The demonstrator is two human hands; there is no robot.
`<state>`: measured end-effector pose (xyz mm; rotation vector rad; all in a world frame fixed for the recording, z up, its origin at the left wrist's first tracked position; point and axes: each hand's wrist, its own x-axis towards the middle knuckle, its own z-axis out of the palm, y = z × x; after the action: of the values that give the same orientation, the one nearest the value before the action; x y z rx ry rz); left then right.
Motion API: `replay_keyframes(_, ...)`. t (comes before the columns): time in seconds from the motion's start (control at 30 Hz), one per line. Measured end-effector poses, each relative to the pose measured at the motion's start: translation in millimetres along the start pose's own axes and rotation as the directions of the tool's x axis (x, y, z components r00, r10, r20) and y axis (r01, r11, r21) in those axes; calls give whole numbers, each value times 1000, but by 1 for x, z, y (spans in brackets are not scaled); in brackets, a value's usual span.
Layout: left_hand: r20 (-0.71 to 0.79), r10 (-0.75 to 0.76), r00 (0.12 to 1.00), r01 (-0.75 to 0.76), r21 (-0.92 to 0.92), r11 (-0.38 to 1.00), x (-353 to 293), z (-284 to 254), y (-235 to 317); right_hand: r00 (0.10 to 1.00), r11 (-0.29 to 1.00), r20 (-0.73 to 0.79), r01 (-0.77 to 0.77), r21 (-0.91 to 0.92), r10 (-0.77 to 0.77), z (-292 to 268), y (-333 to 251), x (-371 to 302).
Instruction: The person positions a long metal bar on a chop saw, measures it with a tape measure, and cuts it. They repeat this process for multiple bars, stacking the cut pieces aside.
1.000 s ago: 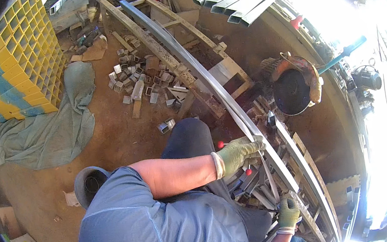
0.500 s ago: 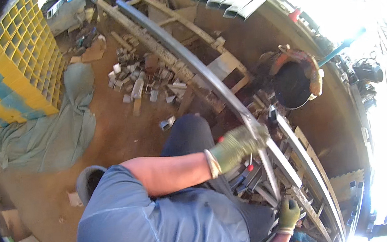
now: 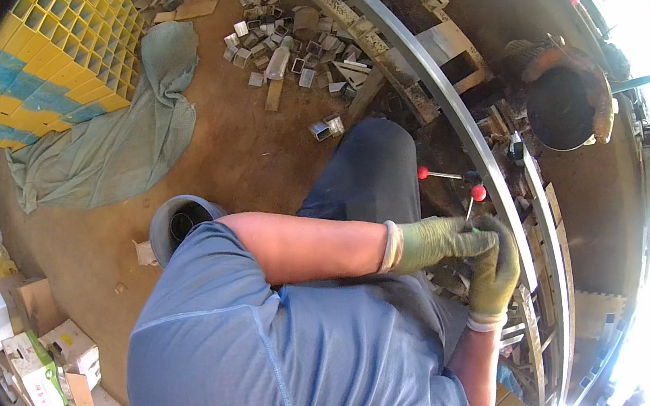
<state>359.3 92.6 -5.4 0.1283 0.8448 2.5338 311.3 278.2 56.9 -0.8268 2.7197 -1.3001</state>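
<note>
My left hand (image 3: 445, 242), in a green work glove with a pale cuff, reaches across from the left with its fingers pressed together. Its fingertips meet my right hand (image 3: 495, 265), gloved alike, whose fingers are bent in toward them. What is pinched between the two hands, if anything, is hidden. Just past the fingers runs a long grey metal tube (image 3: 455, 102), curving down the view beside my right hand. Two red-knobbed levers stick out by the hands; the nearer red knob (image 3: 478, 193) lies just above my fingertips.
Beyond the tube lies another metal bar (image 3: 548, 249) on a rusty frame. A dark round bucket (image 3: 561, 113) stands at the right. Short tube offcuts (image 3: 306, 51) litter the floor ahead. Yellow stacked tubes (image 3: 57, 73), a green cloth (image 3: 112, 152) and cartons (image 3: 36, 364) are at the left.
My left hand has left the long tube and come together with my right hand, which has moved up. The slanting metal strip seen between them before no longer shows. The view has shifted.
</note>
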Motion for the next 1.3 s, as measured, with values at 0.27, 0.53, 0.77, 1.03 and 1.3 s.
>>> replay_keyframes(0.27,-471,559,682,-376,429,821,-52,-93,104,998,986,55,1,166,-10,9,-15,24)
replay_keyframes(0.53,-921,387,47,141,389,910,-79,-512,-4,941,936,-15,-336,106,339,-7,46,11)
replay_keyframes(0.77,-958,281,61,342,284,896,-28,-539,-5,935,937,-66,-348,-3,347,-15,84,13)
replay_keyframes(1.03,-854,172,492,505,441,742,-44,-460,-61,895,886,-231,-426,-185,382,-57,195,33)
replay_keyframes(1.3,-908,121,401,49,154,987,-74,-392,-43,968,784,-129,-250,-568,215,-71,283,41)
